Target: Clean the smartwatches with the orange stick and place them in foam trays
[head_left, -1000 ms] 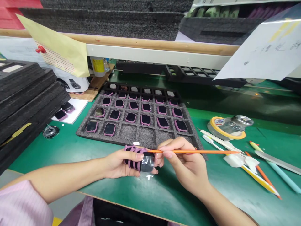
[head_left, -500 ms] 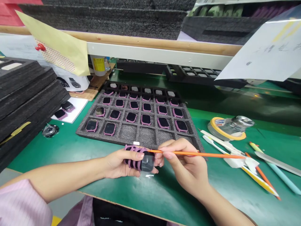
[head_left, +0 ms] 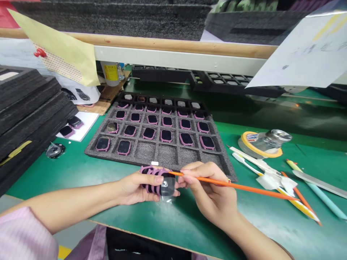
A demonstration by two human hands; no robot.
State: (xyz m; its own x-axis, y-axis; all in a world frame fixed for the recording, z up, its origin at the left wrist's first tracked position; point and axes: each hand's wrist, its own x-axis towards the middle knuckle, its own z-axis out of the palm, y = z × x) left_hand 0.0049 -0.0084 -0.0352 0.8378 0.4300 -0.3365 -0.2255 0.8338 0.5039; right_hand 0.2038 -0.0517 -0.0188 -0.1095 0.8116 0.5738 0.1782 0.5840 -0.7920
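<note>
In the head view, several purple watch cases (head_left: pixel 152 182) stand side by side in a row, gripped between the thumb and fingers of my left hand (head_left: pixel 138 186). A piece of clear film (head_left: pixel 167 189) hangs at the row's right end, over the dark face of the last case. My right hand (head_left: pixel 210 189) pinches a slim orange stick (head_left: pixel 244 186) close to its pointed end. The tip meets the upper edge of the rightmost case; whether it presses there I cannot tell. Some right fingertips are hidden behind the stick.
Beyond my hands lies a black foam tray (head_left: pixel 92 151) of purple watch cases. Foam trays (head_left: pixel 29 112) are stacked at left. A glass jar (head_left: pixel 255 146) with yellow tape, a toothbrush (head_left: pixel 246 164) and a steel blade (head_left: pixel 320 184) are at right. A shelf edge (head_left: pixel 173 45) crosses above.
The rear end of the orange stick has swung downward, so it slopes more steeply. Its tip stays by the right-hand case. My left hand keeps its grip; the whole view has shifted slightly.
</note>
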